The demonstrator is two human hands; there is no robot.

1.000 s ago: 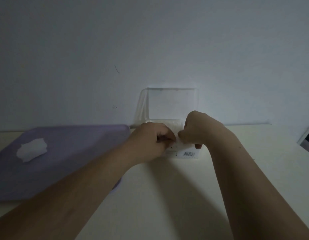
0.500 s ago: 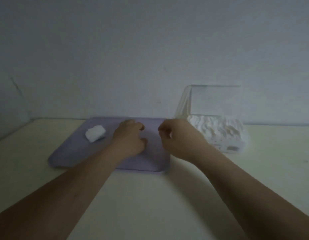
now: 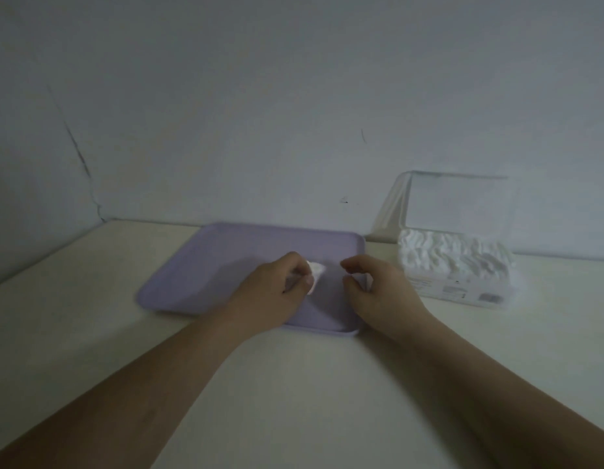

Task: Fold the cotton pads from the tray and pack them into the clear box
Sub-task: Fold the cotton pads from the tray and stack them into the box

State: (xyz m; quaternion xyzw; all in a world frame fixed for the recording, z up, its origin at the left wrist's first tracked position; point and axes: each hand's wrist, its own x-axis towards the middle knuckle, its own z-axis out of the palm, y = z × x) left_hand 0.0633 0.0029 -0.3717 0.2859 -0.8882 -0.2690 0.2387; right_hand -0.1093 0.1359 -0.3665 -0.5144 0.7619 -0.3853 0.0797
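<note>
- Head view, count of hands: two, both bare, forearms reaching in from the near edge.
- Left hand, one: over the middle of the tray, thumb and fingers curled and pinching a pad.
- Pad, one loose: white, crumpled, sticking out to the right of the left fingertips, above the tray floor; touching the tray or lifted, cannot tell.
- Right hand, one: over the right near part of the tray, fingers bent in a loose claw, thumb and forefinger apart, holding nothing; near the pad, not touching it.
- Tray, one: purple, rectangular, rounded corners, low rim, flat on the table, left of the box and apart from it; no other pad seen on it.
- Box, one: clear, rectangular, on the table to the right of the tray, close to the wall.
- Lid, one: clear, hinged at the back of the box, standing upright and leaning toward the wall.
- Packed pads, too many to count: white, heaped in ruffled rows to the brim of the box and a little over.
- Label, one: small, on the front wall of the box at the lower right, print too blurred to read.
- Table, one: cream, plain.
- Wall, one: pale grey, dimly lit.
- Crack, one: dark, running down the left part of the wall toward the table.
</note>
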